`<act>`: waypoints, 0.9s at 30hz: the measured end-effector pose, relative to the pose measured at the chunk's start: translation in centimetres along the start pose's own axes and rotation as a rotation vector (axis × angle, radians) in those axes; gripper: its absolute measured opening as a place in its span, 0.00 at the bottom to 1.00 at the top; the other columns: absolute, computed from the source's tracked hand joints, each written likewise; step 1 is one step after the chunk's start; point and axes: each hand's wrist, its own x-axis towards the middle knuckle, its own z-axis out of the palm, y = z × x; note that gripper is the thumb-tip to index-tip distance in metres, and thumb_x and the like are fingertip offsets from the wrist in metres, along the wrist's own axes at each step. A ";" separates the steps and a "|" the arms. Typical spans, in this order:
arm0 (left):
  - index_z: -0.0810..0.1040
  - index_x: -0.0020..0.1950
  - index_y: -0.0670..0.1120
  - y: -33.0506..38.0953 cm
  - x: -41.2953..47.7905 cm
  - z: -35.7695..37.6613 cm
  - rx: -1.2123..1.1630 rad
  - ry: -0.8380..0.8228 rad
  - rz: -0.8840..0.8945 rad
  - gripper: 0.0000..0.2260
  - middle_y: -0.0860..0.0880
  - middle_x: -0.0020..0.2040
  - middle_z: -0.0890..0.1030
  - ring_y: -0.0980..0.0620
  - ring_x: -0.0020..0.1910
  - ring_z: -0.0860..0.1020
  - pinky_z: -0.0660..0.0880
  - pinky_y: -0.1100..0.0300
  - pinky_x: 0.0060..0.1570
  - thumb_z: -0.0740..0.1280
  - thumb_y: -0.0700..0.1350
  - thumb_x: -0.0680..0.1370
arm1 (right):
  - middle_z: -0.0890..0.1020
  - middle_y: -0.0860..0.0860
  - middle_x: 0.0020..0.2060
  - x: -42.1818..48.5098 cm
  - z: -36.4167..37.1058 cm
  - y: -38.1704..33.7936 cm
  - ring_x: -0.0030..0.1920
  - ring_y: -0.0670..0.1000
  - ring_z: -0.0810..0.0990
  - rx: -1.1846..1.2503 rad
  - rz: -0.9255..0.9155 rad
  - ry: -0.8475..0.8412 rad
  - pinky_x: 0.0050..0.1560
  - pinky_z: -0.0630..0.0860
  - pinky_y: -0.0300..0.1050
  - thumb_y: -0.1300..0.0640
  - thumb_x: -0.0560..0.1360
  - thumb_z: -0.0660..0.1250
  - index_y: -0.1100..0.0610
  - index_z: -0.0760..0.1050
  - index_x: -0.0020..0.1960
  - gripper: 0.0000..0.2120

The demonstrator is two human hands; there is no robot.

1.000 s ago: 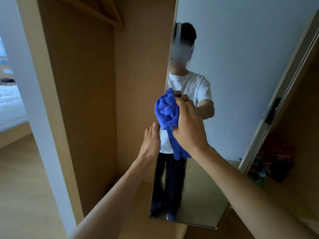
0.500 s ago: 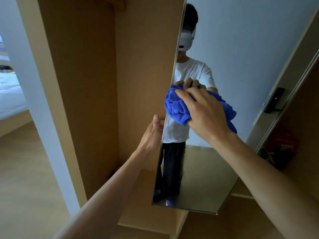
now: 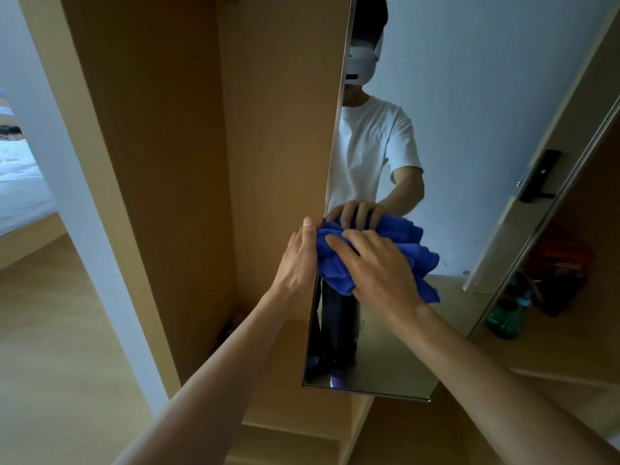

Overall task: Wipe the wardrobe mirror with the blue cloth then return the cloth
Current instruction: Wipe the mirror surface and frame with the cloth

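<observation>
At the open wardrobe, a person stands close to the wardrobe mirror, which hangs on the inner face of a door seen almost edge-on. The right hand has the blue cloth bunched under its palm. Its fingers fan out and curve over the wad, gripping it and pressing it against the glass at about mid-height, close to the mirror's left edge. The left hand rests against that edge, thumb pointing up along it. It looks to be bracing the door against the push, but its fingers are hidden behind the edge and the cloth, so I cannot tell whether they wrap round it.

My reading is that the wiping step is in hand and the return of the cloth has not begun. Glass shows bare above the cloth, below it and out to the right, so some surface may be left to cover.

For the next move, I would expect a firm stroke across or down the glass with the wad kept flat, while the left hand steadies the door so that it does not swing away. Loose folds of cloth hang below the right wrist and could drag.

Off to the right, a green bottle stands in a wardrobe compartment, and a bed shows at far left.
</observation>
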 end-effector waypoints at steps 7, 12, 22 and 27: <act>0.75 0.55 0.72 -0.6 -0.1 0.2 0.039 -0.002 -0.004 0.24 0.53 0.67 0.77 0.50 0.72 0.71 0.66 0.42 0.73 0.45 0.78 0.74 | 0.79 0.54 0.59 0.9 -1.9 1.0 0.51 0.57 0.78 0.048 0.037 0.052 0.47 0.77 0.53 0.64 0.67 0.74 0.56 0.73 0.70 0.32; 0.72 0.50 0.70 0.5 -1.3 0.5 0.087 -0.004 -0.050 0.15 0.65 0.53 0.71 0.54 0.66 0.70 0.66 0.48 0.72 0.46 0.66 0.83 | 0.79 0.53 0.56 2.7 -5.2 4.1 0.49 0.56 0.76 0.040 0.051 0.154 0.48 0.76 0.56 0.65 0.69 0.69 0.55 0.73 0.69 0.28; 0.72 0.62 0.52 -0.4 -1.5 1.9 0.173 0.134 0.003 0.17 0.53 0.60 0.73 0.63 0.51 0.72 0.66 0.57 0.55 0.50 0.59 0.85 | 0.79 0.54 0.48 2.5 -5.8 6.2 0.45 0.56 0.76 -0.013 -0.024 0.221 0.46 0.75 0.55 0.62 0.72 0.62 0.58 0.76 0.65 0.21; 0.71 0.64 0.50 -0.5 -1.6 2.0 0.224 0.134 0.024 0.16 0.53 0.58 0.72 0.63 0.51 0.72 0.67 0.59 0.49 0.52 0.58 0.85 | 0.80 0.53 0.52 -0.9 -2.0 4.8 0.49 0.56 0.78 -0.009 -0.029 0.173 0.51 0.75 0.52 0.65 0.68 0.69 0.56 0.76 0.66 0.26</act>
